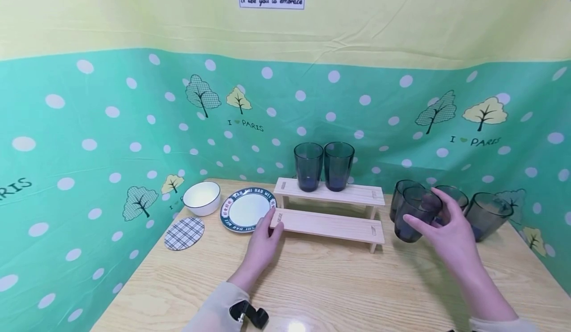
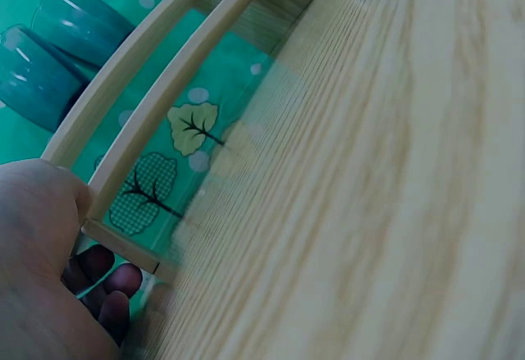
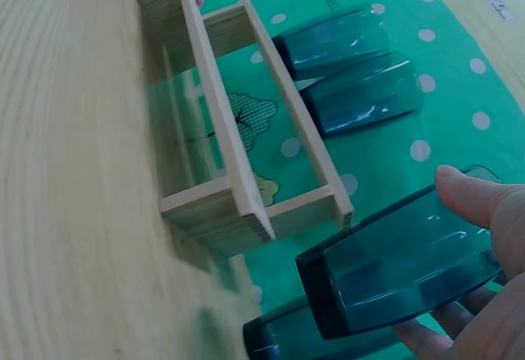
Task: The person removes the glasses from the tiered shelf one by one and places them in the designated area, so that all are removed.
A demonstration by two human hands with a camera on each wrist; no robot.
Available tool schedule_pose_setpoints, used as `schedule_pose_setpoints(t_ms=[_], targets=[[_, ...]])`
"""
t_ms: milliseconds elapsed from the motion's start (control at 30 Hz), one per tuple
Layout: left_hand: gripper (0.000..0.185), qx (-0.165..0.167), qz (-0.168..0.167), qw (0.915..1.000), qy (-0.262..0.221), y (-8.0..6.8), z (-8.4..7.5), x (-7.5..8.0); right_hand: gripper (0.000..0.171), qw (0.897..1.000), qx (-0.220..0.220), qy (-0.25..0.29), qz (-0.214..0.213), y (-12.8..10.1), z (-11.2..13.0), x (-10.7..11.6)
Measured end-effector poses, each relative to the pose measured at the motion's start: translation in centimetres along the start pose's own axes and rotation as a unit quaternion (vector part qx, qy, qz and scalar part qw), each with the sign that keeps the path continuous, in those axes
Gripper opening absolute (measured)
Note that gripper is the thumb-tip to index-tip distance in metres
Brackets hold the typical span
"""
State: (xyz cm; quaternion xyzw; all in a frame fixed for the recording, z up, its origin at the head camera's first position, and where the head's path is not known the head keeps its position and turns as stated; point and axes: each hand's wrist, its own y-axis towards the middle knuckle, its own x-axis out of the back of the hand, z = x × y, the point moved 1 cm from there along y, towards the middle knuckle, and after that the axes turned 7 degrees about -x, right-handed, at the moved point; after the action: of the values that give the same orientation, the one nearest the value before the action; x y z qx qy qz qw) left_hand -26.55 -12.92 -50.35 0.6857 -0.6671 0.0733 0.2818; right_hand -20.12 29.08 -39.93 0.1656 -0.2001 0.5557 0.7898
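Observation:
My right hand [image 1: 459, 238] holds a dark tinted glass tumbler [image 1: 408, 227] by its sides, thumb on one side and fingers on the other. The tumbler is off the table, just right of a two-step wooden rack [image 1: 327, 226]. In the right wrist view the held glass [image 3: 394, 266] tilts with its thick base toward the rack. My left hand [image 1: 260, 248] grips the left end of the rack's lower step, and in the left wrist view its fingers [image 2: 115, 311] curl beside the end leg. Two matching tumblers [image 1: 309, 167] stand side by side on the upper step.
More dark tumblers [image 1: 485, 218] stand at the right behind my right hand, partly hidden by it. Left of the rack lie a blue-rimmed plate [image 1: 248, 210], a white bowl [image 1: 202, 198] and a checked round coaster [image 1: 184, 233]. A green polka-dot cloth [image 1: 250, 158] hangs behind the table.

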Motion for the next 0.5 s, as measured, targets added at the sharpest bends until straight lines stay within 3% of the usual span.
schedule_pose_setpoints(t_ms=[500], targets=[[0.064, -0.004, 0.001, 1.0, -0.003, 0.0, 0.0, 0.0, 0.114, 1.0, -0.008, -0.002, 0.0, 0.5, -2.8, -1.0]])
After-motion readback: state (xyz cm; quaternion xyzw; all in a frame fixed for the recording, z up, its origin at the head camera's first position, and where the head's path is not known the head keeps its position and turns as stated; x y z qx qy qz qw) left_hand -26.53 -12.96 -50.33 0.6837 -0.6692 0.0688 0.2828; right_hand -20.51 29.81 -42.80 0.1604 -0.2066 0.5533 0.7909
